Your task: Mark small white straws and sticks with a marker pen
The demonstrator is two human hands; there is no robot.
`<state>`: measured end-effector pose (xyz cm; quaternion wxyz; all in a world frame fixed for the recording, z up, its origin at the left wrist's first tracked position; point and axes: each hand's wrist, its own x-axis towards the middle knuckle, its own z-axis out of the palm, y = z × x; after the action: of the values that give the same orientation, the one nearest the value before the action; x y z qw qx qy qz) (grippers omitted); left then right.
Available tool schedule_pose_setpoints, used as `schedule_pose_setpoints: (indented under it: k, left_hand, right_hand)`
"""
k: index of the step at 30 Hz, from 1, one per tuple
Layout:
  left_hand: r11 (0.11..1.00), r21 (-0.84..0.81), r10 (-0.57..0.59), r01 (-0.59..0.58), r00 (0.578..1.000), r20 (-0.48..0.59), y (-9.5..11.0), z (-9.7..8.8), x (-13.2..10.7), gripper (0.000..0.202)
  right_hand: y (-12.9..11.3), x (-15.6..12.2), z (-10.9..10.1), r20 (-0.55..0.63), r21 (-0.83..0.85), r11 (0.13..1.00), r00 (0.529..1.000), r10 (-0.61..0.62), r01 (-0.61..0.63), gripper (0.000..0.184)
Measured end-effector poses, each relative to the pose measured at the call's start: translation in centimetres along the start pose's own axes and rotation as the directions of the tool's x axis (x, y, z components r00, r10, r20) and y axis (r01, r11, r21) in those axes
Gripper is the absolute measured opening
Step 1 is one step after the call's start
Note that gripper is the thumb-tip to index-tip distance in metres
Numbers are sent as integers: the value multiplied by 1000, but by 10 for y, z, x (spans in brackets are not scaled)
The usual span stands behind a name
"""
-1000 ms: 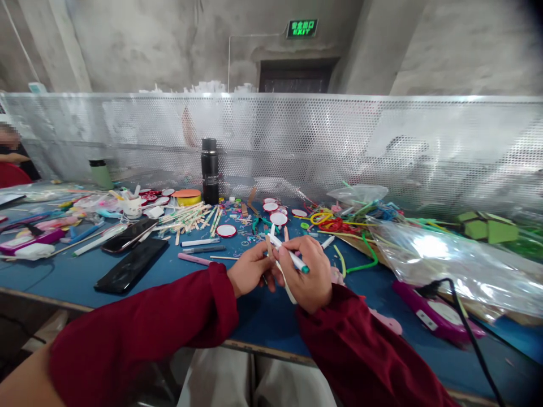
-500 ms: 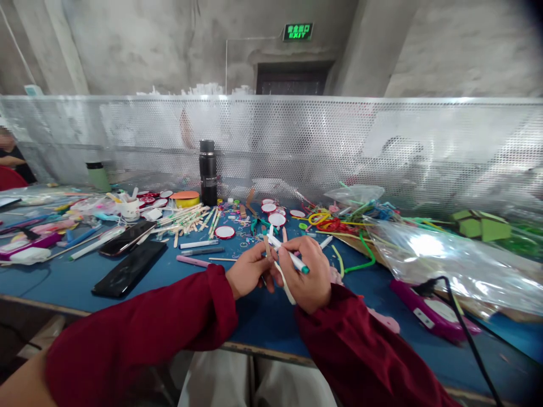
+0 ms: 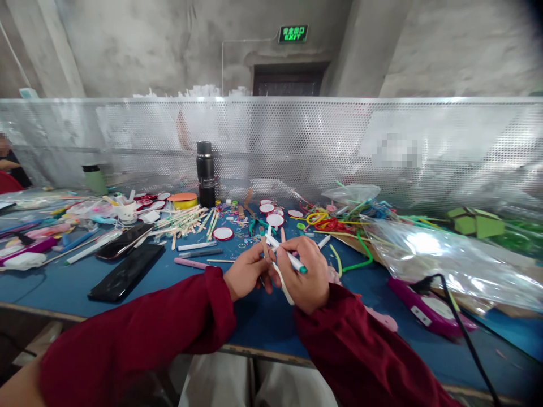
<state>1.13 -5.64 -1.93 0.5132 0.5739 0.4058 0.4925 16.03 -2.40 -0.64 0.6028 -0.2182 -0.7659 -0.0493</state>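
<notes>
Near the front edge of the blue table my left hand (image 3: 245, 272) is closed, pinching a thin tan strip (image 3: 264, 246), possibly a craft stick. A white marker with a green end (image 3: 296, 262) is gripped in my right hand (image 3: 309, 275), its far end close to the strip. Between the hands a pale curved strip (image 3: 285, 287) hangs down beside my right palm; which hand holds it I cannot tell. The fingertips partly cover one another. Just beyond the hands lie round white discs with red rims (image 3: 275, 220) and teal-handled pliers (image 3: 253, 226).
Left of my hands lie capped markers (image 3: 197, 246), a black phone (image 3: 126, 272) and wooden sticks (image 3: 186, 221). A black bottle (image 3: 206, 175) stands behind. On the right are pipe cleaners (image 3: 360, 254), clear plastic bags (image 3: 441, 254) and a purple device with a black cable (image 3: 428, 311).
The view has shifted slightly, so the scene sits a little further left. Both hands keep their grip, and their pose looks almost the same.
</notes>
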Motion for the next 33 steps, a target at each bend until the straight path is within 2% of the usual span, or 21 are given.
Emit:
schedule_pose_setpoints:
  k: [24, 33]
  left_hand:
    - [1000, 12, 18, -18, 1000, -6, 1, 2, -2, 45]
    - [1000, 2, -15, 15, 1000, -4, 2, 1, -2, 48]
  right_hand:
    - [-1, 0, 1, -2, 26, 1000, 1000, 6, -6, 14]
    - [-1, -1, 1, -13, 1, 1000, 1000, 22, -22, 16]
